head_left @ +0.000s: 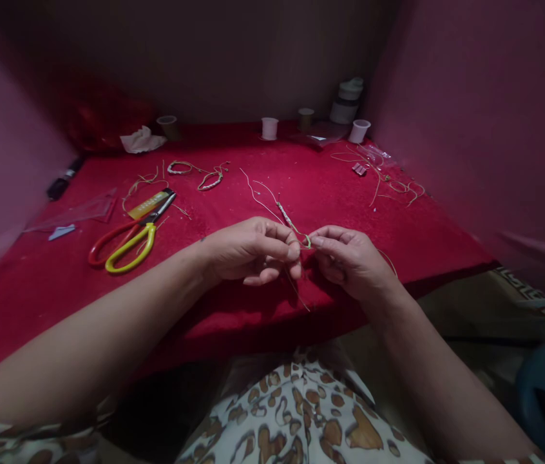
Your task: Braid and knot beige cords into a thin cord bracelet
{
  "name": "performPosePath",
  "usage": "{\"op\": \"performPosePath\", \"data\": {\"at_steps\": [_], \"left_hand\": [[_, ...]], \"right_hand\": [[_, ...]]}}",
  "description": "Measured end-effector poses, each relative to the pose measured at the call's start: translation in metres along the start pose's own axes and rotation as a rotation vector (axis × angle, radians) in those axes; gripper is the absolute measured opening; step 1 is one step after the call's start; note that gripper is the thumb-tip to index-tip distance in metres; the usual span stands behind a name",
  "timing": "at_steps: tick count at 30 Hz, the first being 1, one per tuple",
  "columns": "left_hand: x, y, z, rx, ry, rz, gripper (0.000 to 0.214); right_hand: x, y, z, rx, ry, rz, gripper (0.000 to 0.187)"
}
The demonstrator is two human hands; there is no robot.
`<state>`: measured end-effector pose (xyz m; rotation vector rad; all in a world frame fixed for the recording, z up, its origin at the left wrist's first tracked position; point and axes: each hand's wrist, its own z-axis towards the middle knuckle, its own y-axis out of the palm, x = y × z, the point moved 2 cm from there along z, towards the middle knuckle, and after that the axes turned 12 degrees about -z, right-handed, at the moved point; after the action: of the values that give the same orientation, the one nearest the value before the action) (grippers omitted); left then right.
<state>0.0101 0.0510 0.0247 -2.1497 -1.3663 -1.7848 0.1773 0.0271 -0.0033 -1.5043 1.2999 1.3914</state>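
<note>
Between my two hands is a thin cord bracelet (285,214) with a pale braided stretch, its loose cord ends trailing on the red cloth. My left hand (263,248) pinches the cord between thumb and forefinger, the other fingers curled. Close by on the right, my right hand (350,258) pinches a light green looped part (307,241) of the same cord. One loose end hangs below my left fingertips. The exact knot between the fingertips is too small to make out.
Left lie scissors (130,248) with red and yellow handles, and two finished-looking bracelets (210,180). Loose cords (401,187) lie at right. Along the back stand a white spool (269,129), another spool (359,131), a bottle (346,102) and crumpled tissue (142,140).
</note>
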Motion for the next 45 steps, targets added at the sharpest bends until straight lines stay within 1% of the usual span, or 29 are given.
{"op": "performPosePath", "data": {"at_steps": [3, 6, 11, 15, 18, 20, 24, 27, 29, 32, 34, 38, 40, 41, 43, 44, 45], "left_hand": [[0.002, -0.002, -0.002, 0.009, -0.020, 0.035, 0.007], [0.006, -0.004, -0.006, 0.029, -0.055, 0.116, 0.012], [0.014, -0.010, -0.009, 0.097, -0.026, 0.217, 0.016], [0.019, -0.015, -0.009, 0.132, -0.017, 0.280, 0.016], [0.024, -0.014, -0.011, 0.150, -0.045, 0.379, 0.017], [0.028, -0.013, -0.013, 0.180, -0.066, 0.473, 0.016], [0.038, -0.011, -0.019, 0.236, -0.095, 0.684, 0.018], [0.044, -0.012, -0.024, 0.276, -0.093, 0.792, 0.021], [0.046, -0.013, -0.028, 0.305, -0.067, 0.846, 0.023], [0.046, -0.013, -0.032, 0.356, 0.010, 0.906, 0.024], [0.044, -0.011, -0.034, 0.385, 0.049, 0.896, 0.023], [0.038, -0.009, -0.034, 0.429, 0.073, 0.807, 0.020], [0.036, -0.008, -0.034, 0.437, 0.077, 0.795, 0.021], [0.035, -0.007, -0.034, 0.438, 0.077, 0.800, 0.021], [0.032, -0.006, -0.035, 0.439, 0.074, 0.823, 0.022], [0.031, -0.006, -0.035, 0.439, 0.076, 0.838, 0.023], [0.030, -0.005, -0.036, 0.440, 0.081, 0.853, 0.023]], "right_hand": [[-0.001, -0.001, -0.001, 0.002, -0.011, -0.005, 0.015], [0.001, -0.002, -0.001, -0.007, -0.021, -0.006, 0.013], [0.000, -0.013, -0.005, -0.001, -0.063, -0.046, 0.012], [-0.009, -0.036, -0.016, 0.086, -0.043, -0.196, 0.015], [-0.016, -0.060, -0.026, 0.124, 0.049, -0.294, 0.016], [-0.019, -0.077, -0.031, 0.146, 0.095, -0.318, 0.016], [-0.021, -0.105, -0.037, 0.182, 0.128, -0.240, 0.017], [-0.021, -0.120, -0.042, 0.177, 0.151, -0.149, 0.018], [-0.022, -0.124, -0.046, 0.178, 0.142, -0.097, 0.017], [-0.025, -0.125, -0.053, 0.202, 0.133, -0.053, 0.014], [-0.026, -0.123, -0.058, 0.220, 0.130, -0.033, 0.012], [-0.025, -0.126, -0.067, 0.254, 0.129, -0.032, 0.013], [-0.025, -0.128, -0.071, 0.308, 0.154, -0.116, 0.014], [-0.025, -0.129, -0.072, 0.380, 0.155, -0.185, 0.015], [-0.028, -0.126, -0.073, 0.605, 0.121, -0.356, 0.018], [-0.030, -0.121, -0.073, 0.707, 0.085, -0.438, 0.018], [-0.032, -0.113, -0.071, 0.765, 0.046, -0.516, 0.019]]}}
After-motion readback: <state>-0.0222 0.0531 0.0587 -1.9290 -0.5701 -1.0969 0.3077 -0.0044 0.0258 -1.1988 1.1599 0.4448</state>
